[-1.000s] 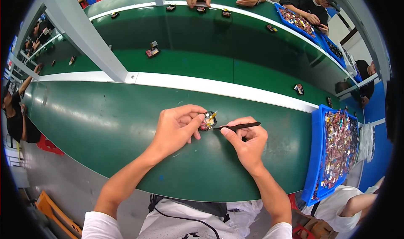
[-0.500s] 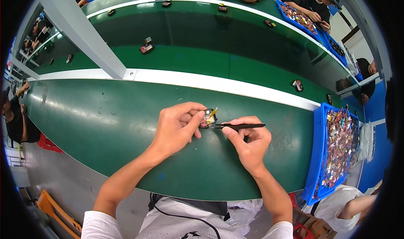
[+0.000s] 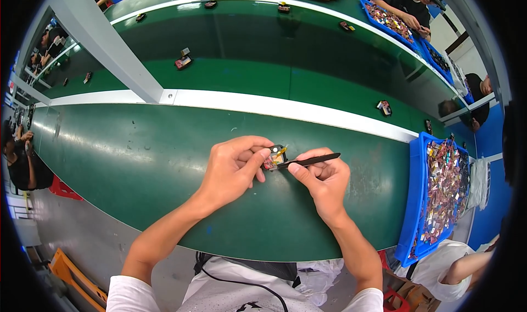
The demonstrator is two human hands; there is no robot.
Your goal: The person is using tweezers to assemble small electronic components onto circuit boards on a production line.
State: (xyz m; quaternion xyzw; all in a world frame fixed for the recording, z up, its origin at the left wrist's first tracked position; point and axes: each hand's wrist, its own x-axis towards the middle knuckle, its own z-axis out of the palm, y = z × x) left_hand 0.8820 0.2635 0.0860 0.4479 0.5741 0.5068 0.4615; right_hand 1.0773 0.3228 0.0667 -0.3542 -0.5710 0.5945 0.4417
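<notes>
Above the green tabletop (image 3: pixel 164 158), my left hand (image 3: pixel 233 166) pinches a small black-cased electronic device (image 3: pixel 277 157) between thumb and fingers. Inside the case show reddish wires, a pale part and a yellow strip that sticks up at its far side. My right hand (image 3: pixel 324 183) grips black tweezers (image 3: pixel 313 160) like a pen. Their tips reach the near edge of the device's opening; whether they pinch anything there is too small to tell.
At the right stands a blue bin (image 3: pixel 414 202) heaped with small wired parts. Beyond a white rail (image 3: pixel 263 104) runs a green conveyor belt (image 3: pixel 241 78) carrying several small devices, one of them a red-and-black unit (image 3: pixel 183 62). A grey post (image 3: pixel 104 43) rises at left. Other people sit around.
The tweezers have tilted, with their back end higher and slightly further left, as my right hand shifted a little left. Devices on the belt have moved left.
</notes>
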